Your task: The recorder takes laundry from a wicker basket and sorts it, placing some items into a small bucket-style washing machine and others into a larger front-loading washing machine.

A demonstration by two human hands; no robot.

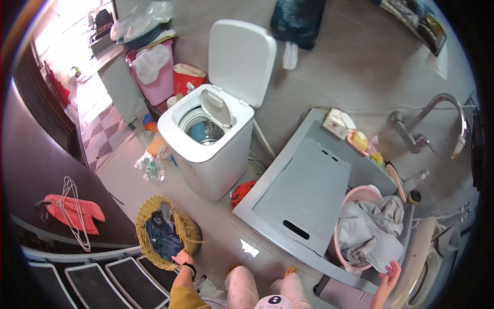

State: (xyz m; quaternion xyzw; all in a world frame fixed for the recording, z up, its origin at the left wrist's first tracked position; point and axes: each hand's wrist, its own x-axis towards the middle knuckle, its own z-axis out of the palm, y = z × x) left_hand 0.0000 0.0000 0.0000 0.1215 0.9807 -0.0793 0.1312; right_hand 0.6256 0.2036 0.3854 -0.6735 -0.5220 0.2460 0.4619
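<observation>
My left hand is closed on the near rim of a woven wicker basket, which tilts on the floor at my left. Dark blue clothes lie inside it. At the lower right my right hand is raised with its fingers apart and nothing in them. It is nearest to a light grey garment heaped in a pink basin. That basin sits in the right part of a grey laundry sink, beside its ribbed washboard.
A white top-loading washing machine stands ahead with its lid up. Along the sink's back are a tissue box, a soap dish and a wooden brush. A curved tap juts from the wall. A black-panelled rack borders my left side.
</observation>
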